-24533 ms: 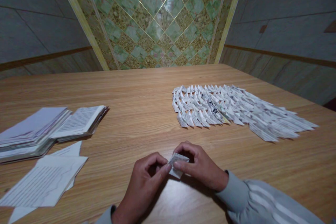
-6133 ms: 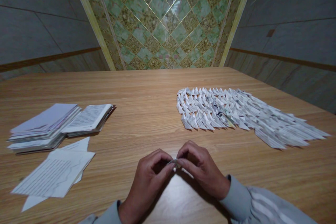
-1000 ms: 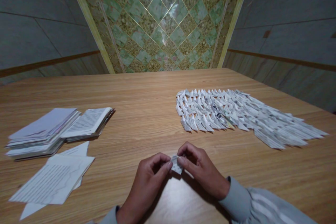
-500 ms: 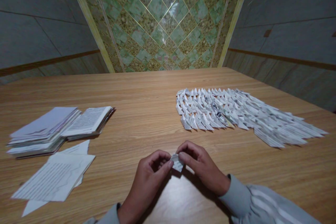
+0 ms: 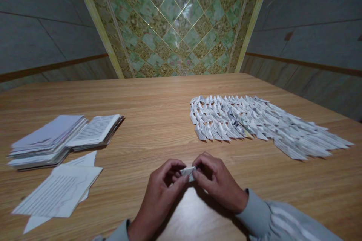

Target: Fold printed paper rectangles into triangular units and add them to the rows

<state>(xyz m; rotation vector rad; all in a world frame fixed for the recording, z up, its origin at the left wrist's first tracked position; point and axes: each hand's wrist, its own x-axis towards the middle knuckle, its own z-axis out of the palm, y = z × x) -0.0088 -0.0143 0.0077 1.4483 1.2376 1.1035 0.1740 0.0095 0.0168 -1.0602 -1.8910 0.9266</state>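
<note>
My left hand [image 5: 160, 196] and my right hand [image 5: 216, 182] meet just above the near middle of the wooden table [image 5: 158, 120]. Both pinch one small folded piece of printed paper [image 5: 189, 171] between thumb and fingertips, so only a sliver of it shows. Beyond my right hand, rows of several folded paper pieces [image 5: 254, 122] lie in a neat field on the table's right side.
An open book on a stack of pages [image 5: 62, 135] lies at the left. Loose printed sheets [image 5: 60, 190] rest in front of it near the table's edge. Tiled walls close in the table at the back and the right.
The small paper piece stood more upright between my fingertips; it is now pressed flatter and lower, with my fingers closed tighter round it. The hands stay in place.
</note>
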